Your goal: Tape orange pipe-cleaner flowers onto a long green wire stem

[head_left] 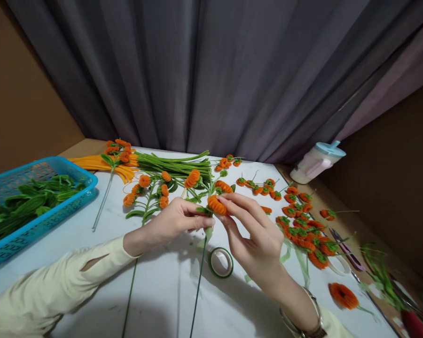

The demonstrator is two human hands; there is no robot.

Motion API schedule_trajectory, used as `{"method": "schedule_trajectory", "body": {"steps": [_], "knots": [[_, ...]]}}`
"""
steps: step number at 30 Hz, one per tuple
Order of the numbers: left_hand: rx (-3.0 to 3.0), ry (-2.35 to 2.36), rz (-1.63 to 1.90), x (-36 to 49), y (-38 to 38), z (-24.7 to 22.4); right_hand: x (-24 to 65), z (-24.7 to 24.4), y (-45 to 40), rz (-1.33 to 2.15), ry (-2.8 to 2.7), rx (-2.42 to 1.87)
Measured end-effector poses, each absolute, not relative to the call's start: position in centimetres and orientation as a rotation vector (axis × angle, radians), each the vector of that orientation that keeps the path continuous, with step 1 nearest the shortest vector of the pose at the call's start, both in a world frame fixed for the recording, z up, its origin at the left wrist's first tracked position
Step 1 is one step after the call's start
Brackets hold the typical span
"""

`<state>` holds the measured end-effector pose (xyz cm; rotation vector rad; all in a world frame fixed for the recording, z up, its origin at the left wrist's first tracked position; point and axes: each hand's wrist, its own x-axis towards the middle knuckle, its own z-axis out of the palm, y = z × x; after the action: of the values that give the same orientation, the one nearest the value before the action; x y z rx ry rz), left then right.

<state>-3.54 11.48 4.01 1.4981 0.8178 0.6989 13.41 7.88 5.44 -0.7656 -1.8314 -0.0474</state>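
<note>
Between thumb and fingers, my left hand (pixel 178 218) pinches the green stem of a pipe-cleaner branch, whose thin wire (pixel 199 284) runs down toward me. My right hand (pixel 255 234) holds an orange pipe-cleaner pumpkin (pixel 217 205) by its side, right at the spot where my left fingers grip. Higher on the same branch sit more orange pumpkins, one of them at the top left (pixel 192 179). Pale green floral tape (pixel 207 233) hangs below my left fingertips. A roll of green tape (pixel 221 263) lies on the table just under my hands.
At left stands a blue basket (pixel 91 180) of green fuzzy leaves (pixel 31 199). Green pipe cleaners (pixel 172 164) and orange ones (pixel 98 163) lie behind. Finished branches rest at left. Many small pumpkins (pixel 299 225), scissors (pixel 347 249) and a lidded cup (pixel 317 162) are at right.
</note>
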Motion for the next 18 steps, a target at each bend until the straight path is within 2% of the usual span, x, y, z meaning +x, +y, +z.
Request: {"method": "schedule_trajectory", "body": {"steps": [4,6,9,11,13,18], "knots": [[1.433,0.785,0.764,-3.5,11.2,4.2,13.6,5.9,7.3,0.079,-1.774,-0.915],[1.393,0.754,0.813,-3.3,11.1,4.4,14.1,6.3,7.1,0.248,-1.771,-1.052],[1.351,0.711,0.856,-3.1,11.0,4.7,14.9,6.9,7.1,0.798,-1.848,-1.236],[1.334,0.695,0.865,-3.0,11.0,4.6,15.0,7.0,7.4,1.214,-1.805,-1.218],[1.326,0.701,0.862,-3.0,11.1,4.5,14.7,6.9,7.6,1.484,-1.678,-1.111],[1.344,0.731,0.864,-3.1,11.1,4.1,13.7,6.4,7.6,1.658,-1.376,-1.074]]}}
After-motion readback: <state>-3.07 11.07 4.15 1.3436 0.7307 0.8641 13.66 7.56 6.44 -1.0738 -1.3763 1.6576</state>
